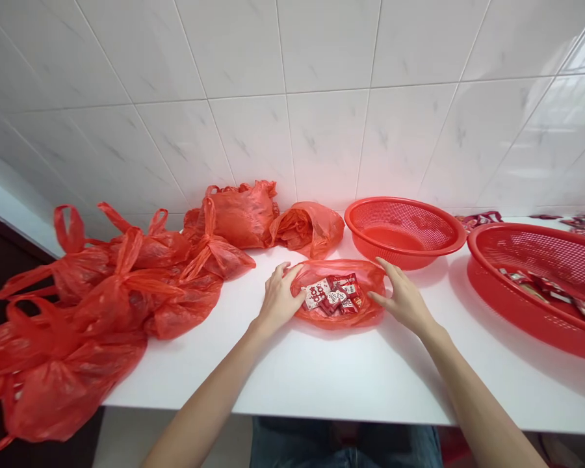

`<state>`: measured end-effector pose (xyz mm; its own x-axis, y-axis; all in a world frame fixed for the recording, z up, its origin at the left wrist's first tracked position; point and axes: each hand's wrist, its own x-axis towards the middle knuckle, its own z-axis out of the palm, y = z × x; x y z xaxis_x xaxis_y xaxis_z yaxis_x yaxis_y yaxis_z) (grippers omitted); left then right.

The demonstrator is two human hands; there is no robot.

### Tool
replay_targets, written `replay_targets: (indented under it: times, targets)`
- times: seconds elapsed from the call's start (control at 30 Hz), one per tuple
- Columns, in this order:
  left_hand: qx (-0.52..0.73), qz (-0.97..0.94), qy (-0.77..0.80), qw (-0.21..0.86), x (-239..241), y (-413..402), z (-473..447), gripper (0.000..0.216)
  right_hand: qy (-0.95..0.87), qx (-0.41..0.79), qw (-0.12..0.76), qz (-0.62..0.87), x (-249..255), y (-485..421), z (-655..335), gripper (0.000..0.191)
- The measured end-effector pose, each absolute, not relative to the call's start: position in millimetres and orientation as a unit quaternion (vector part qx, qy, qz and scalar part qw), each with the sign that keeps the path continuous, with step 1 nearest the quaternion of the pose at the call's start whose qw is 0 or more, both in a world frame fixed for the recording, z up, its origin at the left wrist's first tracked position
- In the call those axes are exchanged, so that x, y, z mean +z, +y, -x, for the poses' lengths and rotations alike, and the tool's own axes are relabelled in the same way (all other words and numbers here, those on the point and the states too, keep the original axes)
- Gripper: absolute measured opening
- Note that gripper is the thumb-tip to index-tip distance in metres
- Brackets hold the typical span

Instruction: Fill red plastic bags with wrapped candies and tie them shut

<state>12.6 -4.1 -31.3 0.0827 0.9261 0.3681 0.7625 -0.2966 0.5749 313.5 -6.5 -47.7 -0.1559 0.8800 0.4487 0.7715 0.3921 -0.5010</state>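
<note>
An open red plastic bag (344,321) rests on the white table with its mouth spread wide. Inside it lie several small wrapped packets (335,296), red and white with printed characters. My left hand (281,296) holds the bag's left rim, thumb on the inner side and fingers outside. On the opposite rim, my right hand (402,299) grips the plastic the same way, thumb inward. Both hands keep the mouth apart, and the bag's underside is hidden.
Several tied red bags (121,279) crowd the left side. Behind stand a full bag (244,214) and a crumpled bag (312,227). A round red basket (404,250) stands at the back; a larger red basket (531,318) with packets is on the right.
</note>
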Motion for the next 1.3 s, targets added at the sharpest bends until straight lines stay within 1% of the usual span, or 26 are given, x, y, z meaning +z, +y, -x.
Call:
replay_targets:
  times: [0.07, 0.1, 0.17, 0.2, 0.3, 0.43, 0.53, 0.63, 0.7, 0.87, 0.93, 1.03, 1.17, 1.3]
  targets:
    - [0.316, -0.743, 0.556, 0.199, -30.1, -0.2, -2.3, 0.056, -0.749, 0.108, 0.311, 0.575, -43.7, -8.6, -312.5, 0.077]
    - [0.311, -0.747, 0.539, 0.232, -29.0, 1.3, 3.0, 0.053, -0.742, 0.121, 0.291, 0.592, -41.2, -9.5, -312.3, 0.077]
    - [0.318, -0.739, 0.521, 0.285, -24.6, 2.9, 13.0, 0.049, -0.726, 0.136, 0.273, 0.617, -36.0, -10.4, -313.1, 0.067]
    - [0.324, -0.729, 0.52, 0.304, -20.8, 3.2, 17.5, 0.049, -0.718, 0.142, 0.278, 0.622, -33.3, -10.3, -314.0, 0.06]
    - [0.322, -0.707, 0.532, 0.337, -0.8, 1.8, 29.0, 0.047, -0.687, 0.195, 0.341, 0.612, -24.0, -9.1, -318.2, 0.043]
    - [0.277, -0.712, 0.551, 0.337, 46.1, -2.3, 39.5, 0.041, -0.613, 0.299, 0.457, 0.572, -2.3, -8.3, -323.7, 0.025]
    - [0.258, -0.724, 0.57, 0.29, 88.9, -4.5, 41.4, 0.042, -0.576, 0.362, 0.528, 0.508, 25.9, -8.5, -328.0, 0.016]
    - [0.309, -0.735, 0.573, 0.189, 127.8, -5.5, 36.1, 0.037, -0.545, 0.435, 0.573, 0.43, 59.6, -9.3, -332.0, 0.022]
    - [0.339, -0.738, 0.565, 0.144, 148.1, -5.8, 29.6, 0.033, -0.53, 0.463, 0.587, 0.4, 80.2, -9.9, -332.9, 0.025]
    - [0.375, -0.731, 0.565, 0.076, 178.4, -6.0, 15.4, 0.025, -0.51, 0.485, 0.617, 0.353, 113.7, -10.2, -329.2, 0.027]
    - [0.371, -0.729, 0.571, 0.072, 184.6, -6.2, 12.9, 0.024, -0.507, 0.481, 0.63, 0.338, 121.2, -10.6, -327.5, 0.027]
    - [0.387, -0.733, 0.547, 0.116, 189.1, -9.0, 8.4, 0.024, -0.511, 0.478, 0.643, 0.311, 128.1, -12.3, -325.2, 0.03]
    - [0.43, -0.727, 0.489, 0.221, 186.3, -16.4, -6.2, 0.027, -0.554, 0.464, 0.631, 0.283, 135.6, -16.9, -321.1, 0.033]
    - [0.489, -0.699, 0.403, 0.333, 179.8, -18.8, -26.5, 0.025, -0.602, 0.383, 0.645, 0.273, 148.4, -25.8, -312.4, 0.025]
